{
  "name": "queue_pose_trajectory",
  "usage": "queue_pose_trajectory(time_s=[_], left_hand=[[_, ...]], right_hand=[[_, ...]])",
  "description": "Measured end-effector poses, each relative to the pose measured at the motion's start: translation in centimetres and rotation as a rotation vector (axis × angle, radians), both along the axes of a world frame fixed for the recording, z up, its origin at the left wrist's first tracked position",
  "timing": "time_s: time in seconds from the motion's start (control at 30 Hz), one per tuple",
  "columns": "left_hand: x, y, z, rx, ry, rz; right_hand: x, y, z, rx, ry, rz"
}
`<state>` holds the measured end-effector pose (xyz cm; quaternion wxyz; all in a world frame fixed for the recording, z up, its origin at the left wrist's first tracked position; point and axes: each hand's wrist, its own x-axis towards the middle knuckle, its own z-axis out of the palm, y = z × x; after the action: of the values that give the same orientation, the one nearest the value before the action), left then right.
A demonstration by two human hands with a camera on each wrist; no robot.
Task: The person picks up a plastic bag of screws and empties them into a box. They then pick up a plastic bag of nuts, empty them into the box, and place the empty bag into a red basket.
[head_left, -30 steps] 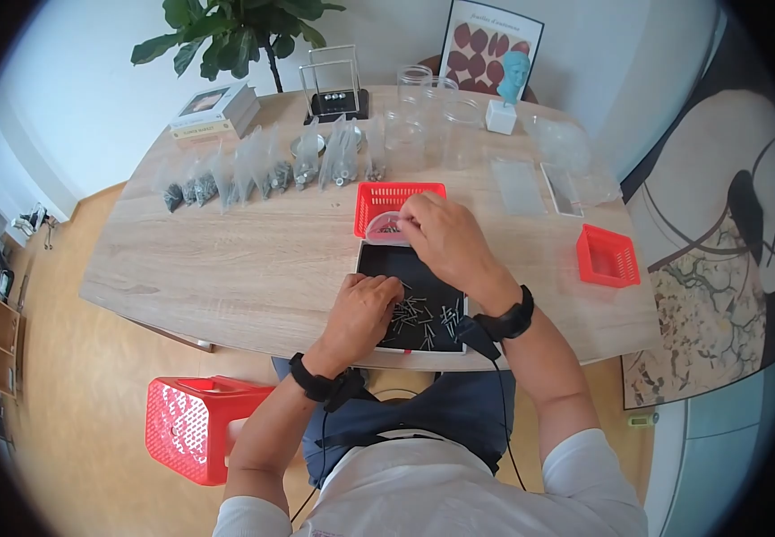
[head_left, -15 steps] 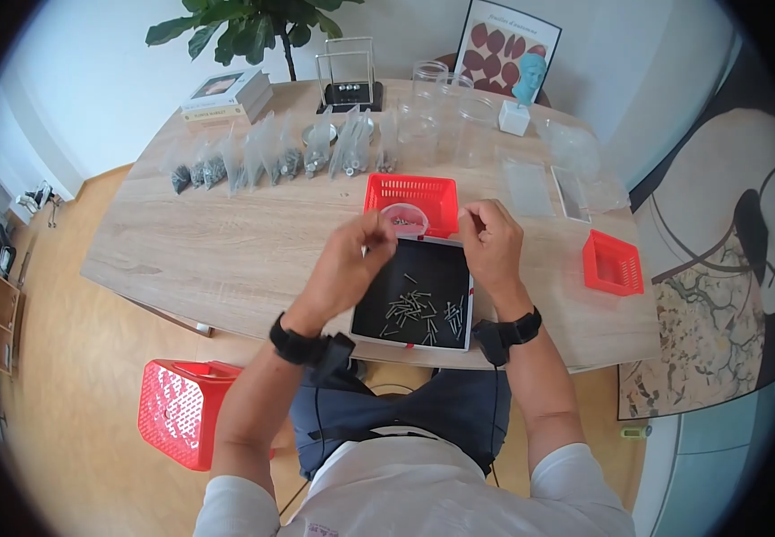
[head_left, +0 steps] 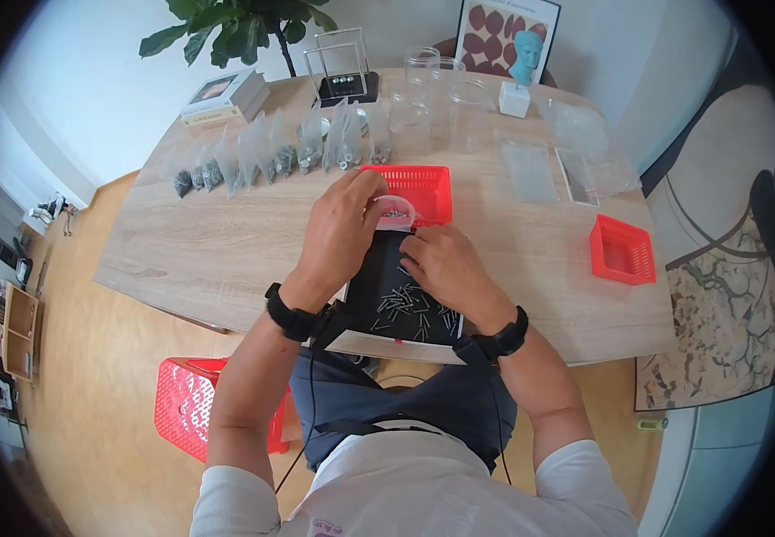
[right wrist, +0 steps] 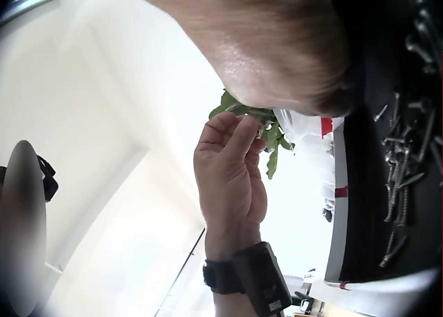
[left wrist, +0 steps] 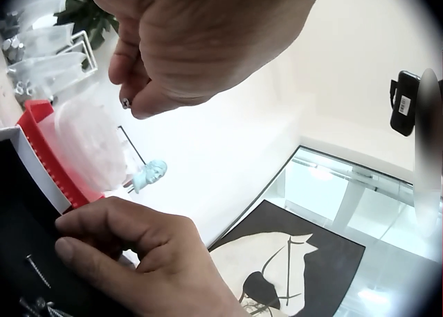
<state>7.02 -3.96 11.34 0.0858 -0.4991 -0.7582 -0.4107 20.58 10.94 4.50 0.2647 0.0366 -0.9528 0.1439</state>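
Over a clear round tub point(head_left: 402, 204), which has small metal pieces in it, my left hand point(head_left: 336, 228) is raised with thumb and fingers together. Between those fingertips the left wrist view shows the shiny end of a screw point(left wrist: 126, 103), the rest of it hidden. My right hand point(head_left: 450, 273) hovers low over a black-lined tray point(head_left: 371, 277), fingers bent and a small gap between thumb and forefinger. A lone screw point(left wrist: 38, 270) lies on the lining just by its thumb. Further down the tray are a loose heap of screws point(head_left: 398, 302) and a smaller bunch at the right.
The tub sits in a red basket point(head_left: 432, 192) behind the tray. Several clear bags of hardware point(head_left: 284, 159) line the table's back left, beside clear jars point(head_left: 470, 116). Flat plastic bags point(head_left: 529, 172) and another red basket point(head_left: 622, 251) are on the right.
My left hand went from the tray up to the tub's left side. The right hand left the tub, drew back at the tray's right, then came in low over the lining.
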Motion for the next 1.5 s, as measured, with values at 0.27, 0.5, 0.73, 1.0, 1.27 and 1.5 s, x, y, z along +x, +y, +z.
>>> queue_pose_trajectory(time_s=[0.27, 0.5, 0.73, 1.0, 1.27, 1.5], left_hand=[[0.0, 1.3, -0.3, -0.045, 0.207, -0.068], [-0.4, 0.5, -1.1, -0.013, 0.276, 0.058], [3.2, -5.3, -3.2, -0.249, 0.164, -0.078], [6.4, -8.7, -5.4, -0.390, 0.226, -0.189], [7.3, -9.2, -7.4, -0.245, 0.266, -0.112], [7.6, -9.0, -7.1, -0.279, 0.231, -0.068]], right_hand=[[0.1, -0.5, -0.5, 0.053, -0.087, 0.008], [-0.4, -0.9, -1.4, 0.148, -0.114, -0.011], [0.0, -0.3, 1.7, -0.015, 0.146, 0.021], [-3.0, 0.4, 4.0, 0.060, 0.321, 0.003], [-2.7, 2.9, 2.8, -0.111, 0.290, -0.179], [-0.6, 4.1, 1.6, -0.102, 0.030, -0.195]])
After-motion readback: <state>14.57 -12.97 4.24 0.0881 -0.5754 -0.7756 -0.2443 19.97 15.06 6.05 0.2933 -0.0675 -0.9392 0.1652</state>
